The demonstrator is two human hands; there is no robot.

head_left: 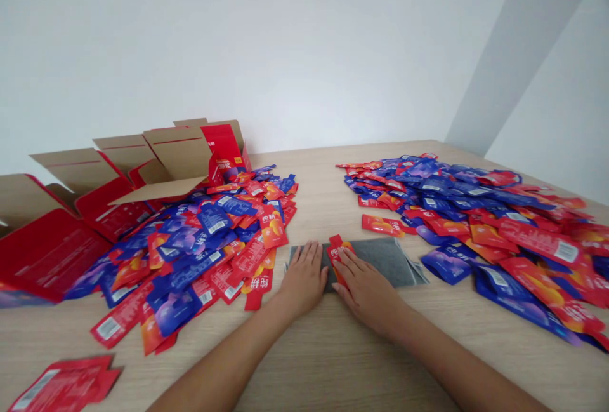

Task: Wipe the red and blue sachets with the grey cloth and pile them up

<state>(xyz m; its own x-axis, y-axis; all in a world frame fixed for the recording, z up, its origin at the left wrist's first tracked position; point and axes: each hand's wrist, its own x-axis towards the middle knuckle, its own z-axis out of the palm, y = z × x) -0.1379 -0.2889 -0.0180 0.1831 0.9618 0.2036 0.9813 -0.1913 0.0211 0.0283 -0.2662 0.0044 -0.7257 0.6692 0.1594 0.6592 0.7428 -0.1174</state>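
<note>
A flat grey pouch [387,258] lies on the wooden table [323,348] in front of me. My left hand [302,277] rests flat on the pouch's left end, fingers stretched out. My right hand [365,291] lies beside it, its fingers extended over a red sachet [339,251] that sits on the grey pouch; whether the fingers pinch the sachet or only press on it does not show. A big heap of red and blue sachets [204,253] spreads to the left, and a second heap [495,221] to the right.
Several open red cardboard boxes [162,164] with brown flaps stand at the back left behind the left heap. A small stack of red sachets [66,383] lies at the near left edge. A white wall rises behind the table.
</note>
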